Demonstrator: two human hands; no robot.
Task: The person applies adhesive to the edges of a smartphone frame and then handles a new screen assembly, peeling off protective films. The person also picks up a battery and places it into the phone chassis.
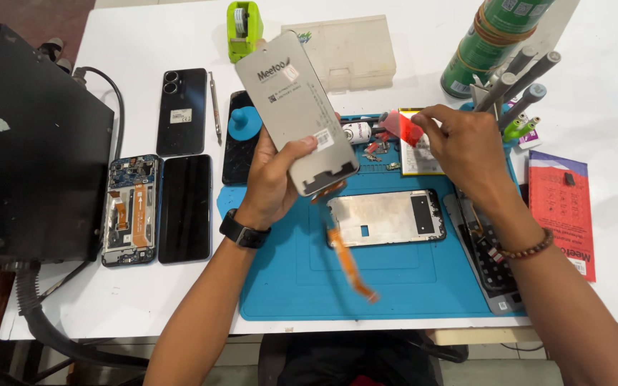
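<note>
My left hand [275,179] raised above the blue mat [395,286], fingers clamped on a tilted phone screen panel [295,111], orange ribbon cable [348,261] dangling, my right hand [466,146] pinching a red film tab [403,127], wrist bent inward.

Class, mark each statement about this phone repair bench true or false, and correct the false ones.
1. The left hand holds a replacement phone screen panel. True.
2. An orange flex cable hangs from that panel. True.
3. The right hand holds a screwdriver. False: it pinches a red film tab.
4. The phone frame lies on a green mat. False: the repair mat is blue.
5. A black phone lies camera-side up, left of the mat. True.
</note>
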